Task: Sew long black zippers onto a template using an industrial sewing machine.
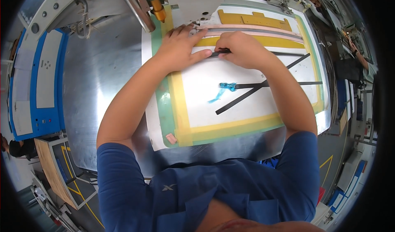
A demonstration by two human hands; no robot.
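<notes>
Both hands meet at a black strap (215, 54) toward the far edge of the white surface (205, 108).
A pink scrap (171, 139) sits at the near left corner; farther up, the left hand (181, 46) lies palm down, fingers spread and gripping nothing, its thumb tip right by the strap's left end (whether it presses there, I cannot tell). A blue tangle (228, 86) lies nearer the middle. The right hand (242, 49) has curled fingers pinching the strap, just right of that thumb. Two crossed straps (236, 102) reach toward the right edge.
</notes>
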